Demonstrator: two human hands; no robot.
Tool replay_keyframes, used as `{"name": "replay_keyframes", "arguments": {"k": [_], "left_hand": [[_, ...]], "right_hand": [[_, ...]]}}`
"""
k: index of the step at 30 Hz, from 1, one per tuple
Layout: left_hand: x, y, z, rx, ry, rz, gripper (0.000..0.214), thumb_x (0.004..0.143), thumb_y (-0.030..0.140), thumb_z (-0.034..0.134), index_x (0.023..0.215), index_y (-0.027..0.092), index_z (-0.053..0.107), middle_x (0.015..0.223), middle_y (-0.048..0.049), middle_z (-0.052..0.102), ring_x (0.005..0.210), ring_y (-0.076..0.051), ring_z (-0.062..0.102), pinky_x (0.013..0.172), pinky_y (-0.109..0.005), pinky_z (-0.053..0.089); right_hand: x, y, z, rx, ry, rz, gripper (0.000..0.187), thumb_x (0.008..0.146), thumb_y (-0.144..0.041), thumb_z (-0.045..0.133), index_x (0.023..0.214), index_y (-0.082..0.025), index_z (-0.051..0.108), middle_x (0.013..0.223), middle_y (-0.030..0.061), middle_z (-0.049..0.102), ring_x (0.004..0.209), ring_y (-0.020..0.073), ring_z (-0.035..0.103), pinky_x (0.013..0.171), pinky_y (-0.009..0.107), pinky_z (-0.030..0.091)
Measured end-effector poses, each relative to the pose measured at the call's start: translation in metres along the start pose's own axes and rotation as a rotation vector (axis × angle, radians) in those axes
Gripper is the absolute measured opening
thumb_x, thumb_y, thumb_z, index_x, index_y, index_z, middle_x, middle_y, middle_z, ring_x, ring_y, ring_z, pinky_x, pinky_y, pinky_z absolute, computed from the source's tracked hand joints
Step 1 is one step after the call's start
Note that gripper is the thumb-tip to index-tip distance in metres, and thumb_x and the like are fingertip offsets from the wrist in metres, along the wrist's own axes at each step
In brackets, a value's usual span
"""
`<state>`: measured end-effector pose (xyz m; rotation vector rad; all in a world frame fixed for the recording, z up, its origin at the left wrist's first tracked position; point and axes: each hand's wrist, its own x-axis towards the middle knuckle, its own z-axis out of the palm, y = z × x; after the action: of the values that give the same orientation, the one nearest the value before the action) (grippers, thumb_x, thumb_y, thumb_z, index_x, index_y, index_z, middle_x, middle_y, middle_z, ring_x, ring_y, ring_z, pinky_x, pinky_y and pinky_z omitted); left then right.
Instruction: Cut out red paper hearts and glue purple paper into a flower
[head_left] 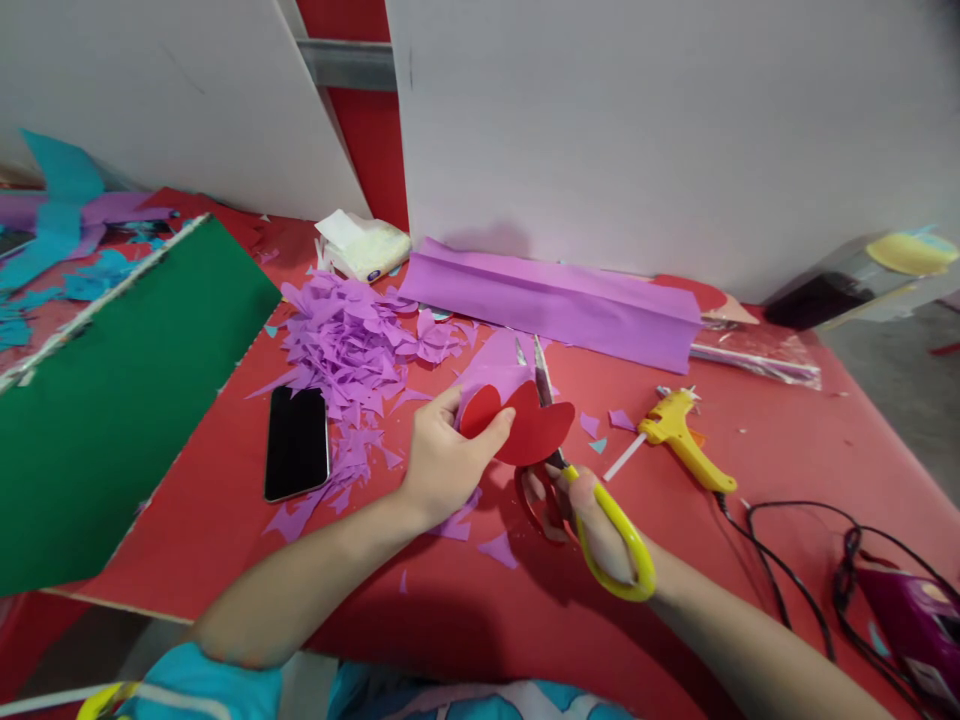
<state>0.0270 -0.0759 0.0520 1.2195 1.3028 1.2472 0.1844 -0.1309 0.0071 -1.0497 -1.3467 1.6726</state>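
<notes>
My left hand [450, 450] pinches a red paper cutout [521, 425] with rounded lobes, thumb on top. Purple paper [499, 362] lies behind the cutout, held in the same grip. My right hand [604, 530] has its fingers through the handles of a pair of scissors [615, 535], one yellow loop and one that looks red. The scissor blades are parted and point away from me, at the right edge of the papers. Part of the blades is hidden behind the red cutout.
A heap of purple paper pieces [345, 340] lies left of my hands, beside a black phone [297, 443] and a green board [127, 400]. Behind are a folded purple sheet [555, 300] and a tissue pack [364, 248]. Right: a yellow glue gun [686, 440] with its cable [780, 510].
</notes>
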Motion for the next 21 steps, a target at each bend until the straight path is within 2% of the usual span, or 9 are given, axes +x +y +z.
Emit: {"name": "replay_keyframes", "arguments": {"k": [7, 15, 18, 21], "left_hand": [[0.004, 0.002, -0.002, 0.019, -0.024, 0.003, 0.019, 0.067, 0.027, 0.066, 0.062, 0.015, 0.052, 0.057, 0.0040, 0.054, 0.050, -0.008, 0.048, 0.049, -0.020, 0.042], [0.011, 0.001, -0.004, 0.054, -0.030, -0.012, 0.018, 0.065, 0.026, 0.067, 0.060, 0.015, 0.052, 0.056, 0.0041, 0.054, 0.051, -0.008, 0.049, 0.050, -0.019, 0.041], [0.017, -0.008, -0.004, 0.024, -0.048, -0.032, 0.016, 0.066, 0.027, 0.066, 0.066, 0.014, 0.056, 0.060, 0.0027, 0.058, 0.054, -0.010, 0.053, 0.053, -0.021, 0.044], [0.027, -0.020, -0.006, 0.003, -0.054, -0.042, 0.017, 0.064, 0.028, 0.068, 0.069, 0.013, 0.060, 0.064, 0.0006, 0.062, 0.056, -0.011, 0.057, 0.055, -0.022, 0.046]], "right_hand": [[0.001, 0.001, -0.002, -0.078, 0.032, 0.014, 0.052, 0.082, -0.067, 0.023, 0.069, -0.020, 0.039, 0.056, -0.0050, 0.030, 0.046, 0.0080, 0.025, 0.042, 0.023, 0.024], [0.005, 0.008, -0.010, -0.220, 0.077, 0.048, 0.057, 0.083, -0.066, 0.021, 0.054, -0.020, 0.036, 0.041, -0.0046, 0.032, 0.037, 0.0063, 0.027, 0.036, 0.022, 0.018], [0.010, 0.009, -0.010, -0.133, 0.105, 0.093, 0.056, 0.082, -0.067, 0.026, 0.052, -0.020, 0.035, 0.039, -0.0054, 0.030, 0.032, 0.0056, 0.027, 0.033, 0.021, 0.017], [0.019, 0.001, -0.007, 0.163, 0.152, 0.193, 0.055, 0.075, -0.071, 0.034, 0.055, -0.020, 0.035, 0.049, -0.0062, 0.031, 0.035, 0.0044, 0.025, 0.028, 0.017, 0.016]]}}
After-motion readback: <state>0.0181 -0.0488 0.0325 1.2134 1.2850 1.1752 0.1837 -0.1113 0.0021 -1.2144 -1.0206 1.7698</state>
